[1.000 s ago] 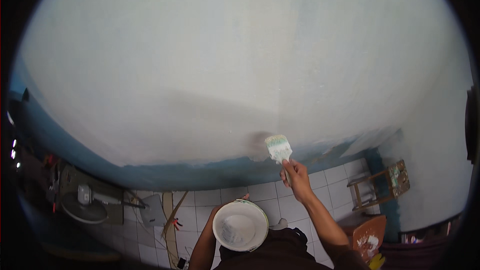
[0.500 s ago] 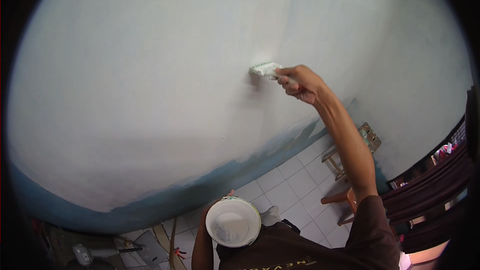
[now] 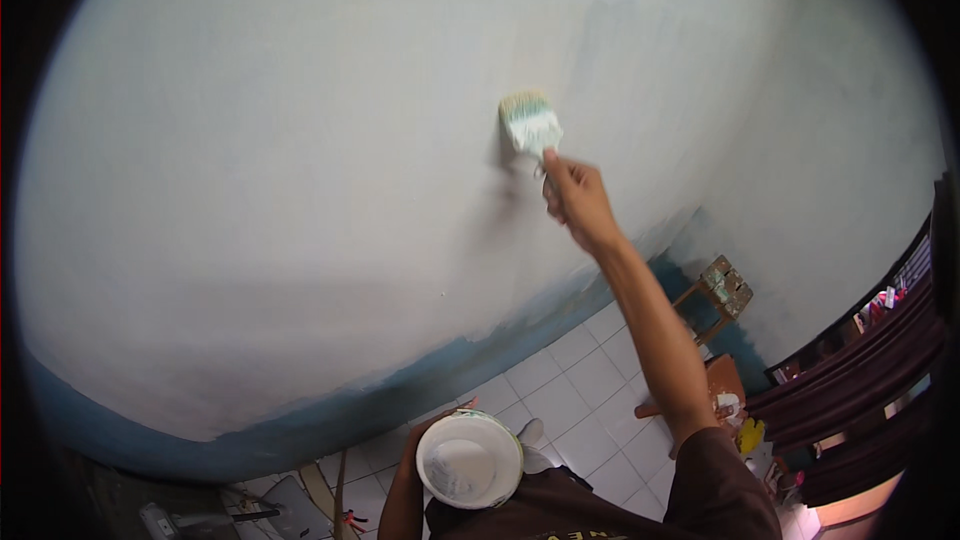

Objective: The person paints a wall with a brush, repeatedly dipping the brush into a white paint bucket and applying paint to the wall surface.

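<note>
Right grip (image 3: 575,195) found closed around the handle of a flat, wide paintbrush (image 3: 533,127) with yellowish bristle tips and a white-smeared body. You hold it well beyond, and right of, the round white plastic bucket (image 3: 511,443), before a pale, patchily painted wall (image 3: 300,140); whether the bristles touch cannot be told. Your left grip (image 3: 430,422) clasps the bucket around its far left side, some fingers hidden.

Hazards, as judged: the bucket has one hand's support, so a long stretch of your right arm could tilt it and spill whitish paint on the white tiled floor (image 3: 585,375). An overloaded brush could drip. A sidestep to the bucket's right could meet the paint-spotted wooden stool (image 3: 727,285) or the orange-brown chair (image 3: 722,375).

Edges: the ragged top of the blue lower band (image 3: 440,365) runs just beyond the bucket; a wall corner lies farther right of it. Your widest sweep appears to be beyond and left of the bucket.
</note>
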Demonstrator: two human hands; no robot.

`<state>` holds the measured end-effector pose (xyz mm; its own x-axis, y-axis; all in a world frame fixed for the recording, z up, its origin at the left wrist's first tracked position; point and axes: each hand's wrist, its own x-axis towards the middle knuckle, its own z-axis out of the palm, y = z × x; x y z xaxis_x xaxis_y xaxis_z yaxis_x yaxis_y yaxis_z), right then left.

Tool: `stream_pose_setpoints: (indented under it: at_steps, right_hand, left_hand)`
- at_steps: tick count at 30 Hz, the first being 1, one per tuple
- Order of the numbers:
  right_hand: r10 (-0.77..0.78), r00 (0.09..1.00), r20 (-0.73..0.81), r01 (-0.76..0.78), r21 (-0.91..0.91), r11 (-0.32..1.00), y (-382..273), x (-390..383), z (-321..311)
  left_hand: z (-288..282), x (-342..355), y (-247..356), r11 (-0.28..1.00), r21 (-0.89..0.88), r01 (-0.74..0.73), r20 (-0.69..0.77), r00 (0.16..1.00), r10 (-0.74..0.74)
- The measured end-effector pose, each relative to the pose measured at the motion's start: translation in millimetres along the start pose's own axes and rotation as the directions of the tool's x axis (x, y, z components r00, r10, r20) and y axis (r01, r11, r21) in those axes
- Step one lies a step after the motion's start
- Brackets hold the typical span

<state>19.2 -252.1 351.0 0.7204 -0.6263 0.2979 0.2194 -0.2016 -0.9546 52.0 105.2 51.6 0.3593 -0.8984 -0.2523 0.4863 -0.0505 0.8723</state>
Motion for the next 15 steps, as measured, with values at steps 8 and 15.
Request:
stream_pose_setpoints:
  at_steps: [8, 15]
  right_hand:
    - [0.436, 0.900, 0.011, -0.436, 0.038, 0.899, 128.4, -77.4, -22.1]
    - [0.506, 0.862, -0.030, -0.507, -0.063, 0.859, 25.0, -31.7, -59.2]
  left_hand:
    - [20.8, -15.2, 25.4, 0.996, -0.088, -0.025, 0.041, 0.999, 0.029]
    - [27.5, -15.2, 23.5, 0.983, -0.047, -0.177, 0.022, 0.984, 0.179]
